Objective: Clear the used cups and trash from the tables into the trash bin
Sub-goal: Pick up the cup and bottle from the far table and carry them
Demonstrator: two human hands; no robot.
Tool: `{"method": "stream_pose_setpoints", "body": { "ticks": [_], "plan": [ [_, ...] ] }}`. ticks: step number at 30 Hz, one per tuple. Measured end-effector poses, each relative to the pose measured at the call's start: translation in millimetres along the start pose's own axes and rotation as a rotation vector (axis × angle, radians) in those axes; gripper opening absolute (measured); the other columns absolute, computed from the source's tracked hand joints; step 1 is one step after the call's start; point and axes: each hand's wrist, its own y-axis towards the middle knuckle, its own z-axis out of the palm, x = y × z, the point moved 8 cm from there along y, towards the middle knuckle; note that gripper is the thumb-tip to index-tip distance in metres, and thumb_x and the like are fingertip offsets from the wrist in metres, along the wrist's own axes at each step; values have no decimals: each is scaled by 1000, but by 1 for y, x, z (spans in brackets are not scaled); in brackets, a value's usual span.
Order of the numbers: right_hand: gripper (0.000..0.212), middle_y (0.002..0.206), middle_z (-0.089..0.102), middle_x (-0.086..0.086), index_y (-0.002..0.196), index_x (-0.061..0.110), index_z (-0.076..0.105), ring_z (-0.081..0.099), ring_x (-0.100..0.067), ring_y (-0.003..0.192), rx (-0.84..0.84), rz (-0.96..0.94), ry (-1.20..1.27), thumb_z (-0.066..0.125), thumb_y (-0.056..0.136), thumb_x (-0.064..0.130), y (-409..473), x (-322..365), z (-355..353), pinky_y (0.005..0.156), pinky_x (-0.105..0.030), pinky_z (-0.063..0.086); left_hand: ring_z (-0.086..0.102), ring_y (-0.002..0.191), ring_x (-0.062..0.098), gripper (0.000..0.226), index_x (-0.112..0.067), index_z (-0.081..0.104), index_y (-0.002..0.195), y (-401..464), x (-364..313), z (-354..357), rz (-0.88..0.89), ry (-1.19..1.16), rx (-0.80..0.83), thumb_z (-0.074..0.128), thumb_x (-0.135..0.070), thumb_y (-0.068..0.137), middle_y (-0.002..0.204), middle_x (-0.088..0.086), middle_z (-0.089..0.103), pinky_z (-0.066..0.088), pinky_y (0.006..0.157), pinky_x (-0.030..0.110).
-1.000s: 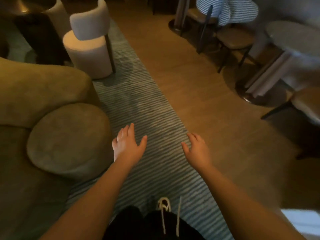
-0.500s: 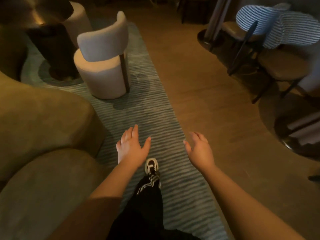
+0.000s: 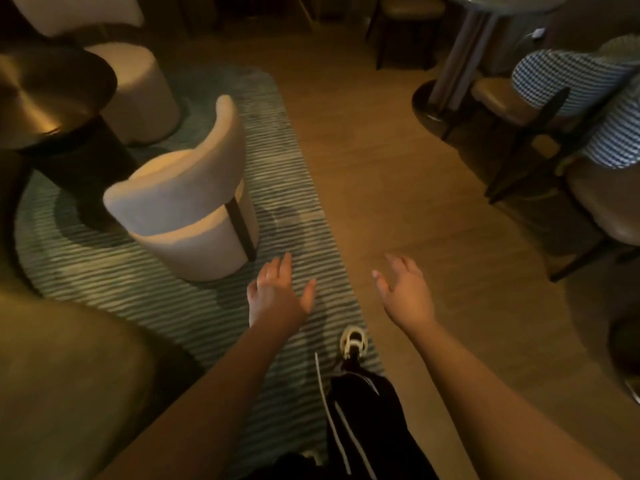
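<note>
My left hand hangs open over the striped rug, palm down, fingers apart, holding nothing. My right hand is also open and empty, over the wooden floor beside the rug's edge. No cup, trash or trash bin shows in this view. A round brass-topped side table stands at the far left; I see nothing on its top. Part of another round table on a pillar base shows at the top right edge.
A cream tub chair stands just ahead-left on the green striped rug, a second one behind it. An olive sofa fills the lower left. Chairs with checked backs line the right. Wooden floor runs between.
The view has advanced along the rug: the cream chair and brass table came closer, the right-hand chairs shifted. My right foot has stepped forward. Both hands stay open and empty.
</note>
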Motion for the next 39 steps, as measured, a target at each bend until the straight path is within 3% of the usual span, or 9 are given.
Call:
{"method": "stream_pose_setpoints", "body": {
  "ticks": [4, 16, 26, 39],
  "plan": [
    [49, 139, 46, -14, 135, 10, 47, 42, -32, 125, -47, 13, 39, 49, 94, 37, 144, -7, -5, 99, -38, 39, 18, 141, 22, 70, -18, 18, 150, 139, -23, -1, -27, -33, 28, 38, -54, 94, 155, 3, 21, 19, 112, 47],
    [48, 140, 44, -15, 137, 8, 45, 41, -31, 127, 37, -32, 24, 49, 95, 32, 548, 30, -68, 103, -39, 39, 18, 141, 22, 71, -17, 18, 150, 518, -98, -58, -161, -4, -37, 37, -55, 93, 156, 3, 21, 19, 112, 45],
    [45, 135, 48, -13, 133, 9, 48, 45, -31, 123, 55, -49, -3, 51, 94, 31, 834, 62, -34, 98, -37, 40, 19, 141, 20, 74, -18, 19, 149, 810, -84, -76, -209, 46, -102, 37, -59, 90, 154, 4, 24, 21, 111, 47],
    [43, 132, 50, -13, 131, 11, 50, 46, -30, 121, 54, -54, -35, 50, 94, 34, 1246, 180, -46, 98, -38, 41, 21, 140, 20, 73, -18, 21, 149, 1214, -80, -172, -259, 37, -101, 40, -58, 90, 153, 4, 27, 22, 110, 44]
  ]
}}
